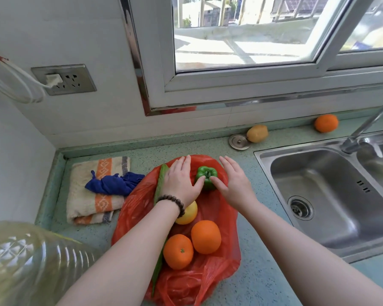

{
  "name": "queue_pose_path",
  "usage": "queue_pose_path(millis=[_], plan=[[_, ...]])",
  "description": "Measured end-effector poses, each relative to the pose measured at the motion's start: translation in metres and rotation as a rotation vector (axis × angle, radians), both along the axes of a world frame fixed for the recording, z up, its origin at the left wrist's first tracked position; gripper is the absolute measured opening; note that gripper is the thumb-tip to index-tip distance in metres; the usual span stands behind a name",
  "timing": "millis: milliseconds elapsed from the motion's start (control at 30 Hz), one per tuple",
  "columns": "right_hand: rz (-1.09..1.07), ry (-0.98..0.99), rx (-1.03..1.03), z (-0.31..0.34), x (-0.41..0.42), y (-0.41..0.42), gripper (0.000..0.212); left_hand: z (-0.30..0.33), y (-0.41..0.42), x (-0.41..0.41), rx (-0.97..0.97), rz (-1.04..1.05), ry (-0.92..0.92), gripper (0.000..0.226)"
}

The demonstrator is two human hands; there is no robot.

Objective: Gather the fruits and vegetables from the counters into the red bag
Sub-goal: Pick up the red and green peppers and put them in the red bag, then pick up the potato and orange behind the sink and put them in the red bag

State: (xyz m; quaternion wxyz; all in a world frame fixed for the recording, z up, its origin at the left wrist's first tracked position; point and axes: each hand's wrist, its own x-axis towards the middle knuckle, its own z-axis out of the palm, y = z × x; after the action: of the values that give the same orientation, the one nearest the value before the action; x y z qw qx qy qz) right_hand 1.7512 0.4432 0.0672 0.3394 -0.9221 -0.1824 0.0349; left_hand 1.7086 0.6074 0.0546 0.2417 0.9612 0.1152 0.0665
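Nearest us, lower left, a clear ribbed plastic bottle [31, 261] fills the corner. Our two forearms reach forward over the red bag [208, 281], which lies flat and spread on the green speckled worktop [248, 281].

Left hand [179, 182], beaded bracelet [173, 203] on the wrist, lies palm down with fingers spread, thumb touching the green bell pepper [206, 174]. Right hand [236, 182] also palm down, fingers splayed, thumb tip on the pepper from the other side. So the grip of each hand is wide, nothing closed around; the pepper is only pinched lightly between the two thumbs. Pepper sits on the far part of the bag.

Outward on the bag: a long green vegetable [160, 184] runs under the left forearm along the bag's left edge, a yellow fruit [188, 215] just beside the wrist, two oranges [206, 236] touching each other nearer us.

Left of the bag, a folded striped towel [84, 202] with a blue cloth [113, 184] on it. Right, a steel sink [332, 195] and faucet [367, 127]. By the back wall, off the bag: a kiwi [257, 133] beside a round metal cap [239, 141], and another orange [326, 123] farther right. Wall socket [64, 79] with a white plug upper left; window [241, 34] above.
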Motion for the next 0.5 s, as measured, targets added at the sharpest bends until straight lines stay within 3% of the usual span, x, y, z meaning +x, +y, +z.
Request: queue_pose_path(millis=[267,500], plan=[[-0.132,-0.034,-0.008,0.012,-0.010,-0.074,0.057,0.025,-0.065,0.001,-0.019,-0.033,-0.140,0.067],[-0.206,-0.072,0.023,0.013,0.005,-0.147,0.050,0.031,-0.135,0.013,-0.028,-0.032,-0.138,0.072]])
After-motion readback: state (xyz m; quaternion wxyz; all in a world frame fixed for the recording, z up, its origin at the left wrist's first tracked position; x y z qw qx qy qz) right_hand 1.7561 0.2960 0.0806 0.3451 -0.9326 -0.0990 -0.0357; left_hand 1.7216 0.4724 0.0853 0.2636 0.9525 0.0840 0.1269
